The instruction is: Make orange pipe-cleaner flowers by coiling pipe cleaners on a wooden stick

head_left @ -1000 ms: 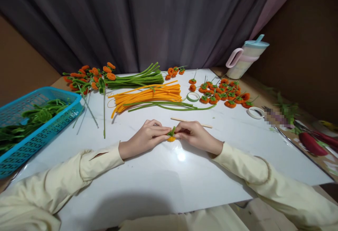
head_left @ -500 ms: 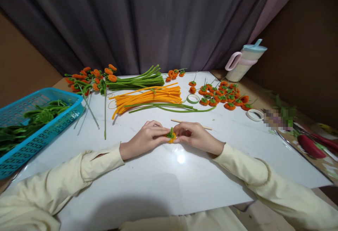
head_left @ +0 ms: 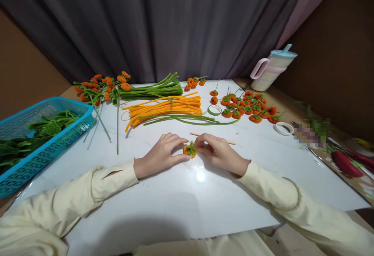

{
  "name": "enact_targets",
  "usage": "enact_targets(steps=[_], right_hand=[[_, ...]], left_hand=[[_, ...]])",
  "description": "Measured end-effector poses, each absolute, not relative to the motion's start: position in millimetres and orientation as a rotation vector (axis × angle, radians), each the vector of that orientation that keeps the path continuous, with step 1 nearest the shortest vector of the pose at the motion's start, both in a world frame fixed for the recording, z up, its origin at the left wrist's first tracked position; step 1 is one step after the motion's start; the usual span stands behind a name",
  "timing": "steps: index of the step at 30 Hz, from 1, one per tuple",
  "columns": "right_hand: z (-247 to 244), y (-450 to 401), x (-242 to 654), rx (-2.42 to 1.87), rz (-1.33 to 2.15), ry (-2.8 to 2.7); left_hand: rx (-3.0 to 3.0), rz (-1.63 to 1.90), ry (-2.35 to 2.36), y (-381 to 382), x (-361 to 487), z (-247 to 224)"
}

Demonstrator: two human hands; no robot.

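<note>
A small orange-yellow pipe-cleaner flower (head_left: 190, 151) with a green centre and a short green stub standing up is between my hands, low over the white table. My right hand (head_left: 217, 150) pinches its right edge with thumb and fingertips. On the other side, my left hand (head_left: 163, 154) has its thumb and index finger spread apart beside the flower's left edge; whether the thumb tip touches it I cannot tell. Just behind my right hand lies a thin wooden stick (head_left: 230, 142), partly hidden by the fingers.
Orange pipe cleaners (head_left: 166, 108) and green pipe cleaners (head_left: 154, 90) lie in bundles beyond my hands. Finished orange flowers (head_left: 255, 109) cluster at right, near green tape (head_left: 214, 110) and white tape (head_left: 283, 128). A blue basket (head_left: 70, 125) of green leaves stands left; a tumbler (head_left: 273, 71) stands back right.
My left thumb and index finger have spread away from the flower, showing more of its green centre. My right fingers stay at its right edge.
</note>
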State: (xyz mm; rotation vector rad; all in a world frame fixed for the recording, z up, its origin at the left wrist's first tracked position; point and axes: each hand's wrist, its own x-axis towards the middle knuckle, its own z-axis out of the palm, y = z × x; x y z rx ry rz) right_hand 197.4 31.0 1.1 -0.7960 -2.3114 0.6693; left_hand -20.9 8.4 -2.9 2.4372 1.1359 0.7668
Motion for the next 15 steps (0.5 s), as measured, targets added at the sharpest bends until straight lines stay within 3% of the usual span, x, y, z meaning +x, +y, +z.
enact_targets(steps=[15], right_hand=[[9.2, 26.8, 198.7, -0.491, 0.358, -2.521]], left_hand=[[3.056, 0.871, 1.008, 0.1, -21.6, 2.5]])
